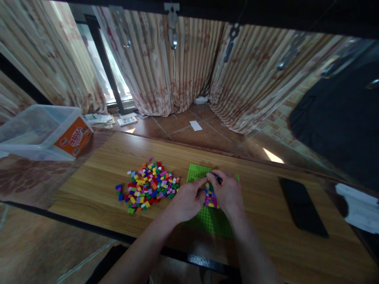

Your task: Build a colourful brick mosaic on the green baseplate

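A green studded baseplate [204,221] lies on the wooden table, with a patch of colourful toy bricks [211,199] built up on its middle. My left hand [189,200] reaches in from the left of that patch, its thumb and index finger bent against the bricks' edge. Over the patch's upper right side is my right hand [226,191], fingers curled down around a small dark piece, perhaps a brick. The fingertips hide part of the bricks, and whether the left fingers pinch a piece is hard to see. Left of the plate spreads a pile of loose toy bricks [154,183].
A black phone [303,207] lies on the table [260,236] at right. The clear plastic bin [35,152] with an orange label stands at far left. Beyond the table are papers [127,120] and striped curtains [189,67]. Metal clips [172,31] hang from a dark bar above.
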Tool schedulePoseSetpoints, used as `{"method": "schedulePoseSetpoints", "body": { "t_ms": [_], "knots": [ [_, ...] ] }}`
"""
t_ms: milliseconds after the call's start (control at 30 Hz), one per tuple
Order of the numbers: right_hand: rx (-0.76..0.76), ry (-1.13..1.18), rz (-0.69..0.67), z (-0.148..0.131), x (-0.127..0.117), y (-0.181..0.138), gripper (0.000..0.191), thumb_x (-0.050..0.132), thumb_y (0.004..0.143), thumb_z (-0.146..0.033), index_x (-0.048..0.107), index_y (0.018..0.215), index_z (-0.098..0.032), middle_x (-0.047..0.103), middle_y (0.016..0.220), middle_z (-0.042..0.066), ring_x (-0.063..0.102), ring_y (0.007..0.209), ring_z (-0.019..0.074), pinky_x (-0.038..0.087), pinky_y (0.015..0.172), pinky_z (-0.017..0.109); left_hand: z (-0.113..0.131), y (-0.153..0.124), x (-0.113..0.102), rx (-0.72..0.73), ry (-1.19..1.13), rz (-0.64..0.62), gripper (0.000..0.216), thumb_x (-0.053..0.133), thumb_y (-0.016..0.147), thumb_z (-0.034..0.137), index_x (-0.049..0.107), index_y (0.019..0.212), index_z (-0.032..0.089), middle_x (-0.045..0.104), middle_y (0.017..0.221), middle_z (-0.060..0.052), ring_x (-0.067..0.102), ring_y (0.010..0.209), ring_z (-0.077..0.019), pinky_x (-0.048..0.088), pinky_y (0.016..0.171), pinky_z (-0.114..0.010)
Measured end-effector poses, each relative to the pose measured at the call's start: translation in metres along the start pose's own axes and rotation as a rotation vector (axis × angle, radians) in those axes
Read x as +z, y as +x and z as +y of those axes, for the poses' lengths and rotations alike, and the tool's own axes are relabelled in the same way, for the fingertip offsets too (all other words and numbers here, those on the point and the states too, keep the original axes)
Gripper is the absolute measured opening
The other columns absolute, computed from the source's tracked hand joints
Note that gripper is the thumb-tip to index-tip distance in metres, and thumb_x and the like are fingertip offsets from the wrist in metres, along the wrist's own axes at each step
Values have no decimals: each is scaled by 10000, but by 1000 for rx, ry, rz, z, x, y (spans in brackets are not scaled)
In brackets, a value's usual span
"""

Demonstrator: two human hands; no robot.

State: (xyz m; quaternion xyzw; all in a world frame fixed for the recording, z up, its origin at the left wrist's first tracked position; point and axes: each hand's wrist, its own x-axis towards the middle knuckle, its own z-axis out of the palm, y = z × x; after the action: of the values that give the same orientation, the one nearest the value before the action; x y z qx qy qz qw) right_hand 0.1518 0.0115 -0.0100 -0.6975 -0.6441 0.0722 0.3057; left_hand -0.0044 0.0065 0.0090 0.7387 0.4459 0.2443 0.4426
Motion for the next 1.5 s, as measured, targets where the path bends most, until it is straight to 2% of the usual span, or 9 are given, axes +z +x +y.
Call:
{"method": "schedulePoseSetpoints", "body": {
  "t_ms": [267,400,533,667,767,867,967,1500],
  "knots": [
    [-11,15,-5,0,5,0,278,527,924,-404,729,915,-213,733,934,105,613,929,263,428,862,413,1,1,-2,2,4,-7,529,430,828,133,608,1326,165,671,732,-14,536,574,-158,422,580,-261],
    [19,159,-2,0,-2,2,332,536,913,-450,737,956,-189,736,982,117,627,952,261,449,874,407,-7,4,-5,17,-60,3,443,454,838,146,670,1223,183,699,787,-11,588,655,-156,464,633,-257],
    [147,406,148,3,-17,3,397,496,927,-490,740,966,-180,748,960,92,662,893,237,486,820,365,-13,7,-6,-20,-208,101,300,518,843,181,698,1081,153,716,816,-30,633,716,-156,502,672,-258],
    [222,514,283,10,-29,2,373,524,910,-488,750,879,-193,755,879,60,678,861,232,493,808,352,-10,7,-7,-14,-345,141,172,547,852,201,676,954,153,715,843,-41,663,747,-160,526,650,-249],
    [255,554,271,15,-32,2,358,550,892,-487,754,853,-196,758,844,51,689,849,233,498,792,346,-6,7,-5,38,-221,208,141,570,862,205,695,919,170,718,834,-27,663,758,-154,534,716,-263],
    [260,557,254,19,-32,2,327,563,879,-462,755,851,-199,766,872,51,694,859,231,501,802,346,-4,8,0,130,-86,282,144,600,874,218,732,931,200,736,903,-29,670,835,-161,532,826,-289],
    [248,541,243,19,-33,2,308,558,874,-431,754,853,-194,767,870,48,693,848,222,506,811,344,-3,11,6,194,-29,335,148,617,879,213,754,935,218,724,960,-42,668,888,-164,531,860,-296],
    [283,589,190,23,-37,2,300,560,869,-428,760,889,-206,774,902,50,702,866,232,517,820,360,4,18,20,121,-32,382,162,607,838,153,742,919,192,746,869,-17,671,765,-145,547,772,-264]
  ]
}}
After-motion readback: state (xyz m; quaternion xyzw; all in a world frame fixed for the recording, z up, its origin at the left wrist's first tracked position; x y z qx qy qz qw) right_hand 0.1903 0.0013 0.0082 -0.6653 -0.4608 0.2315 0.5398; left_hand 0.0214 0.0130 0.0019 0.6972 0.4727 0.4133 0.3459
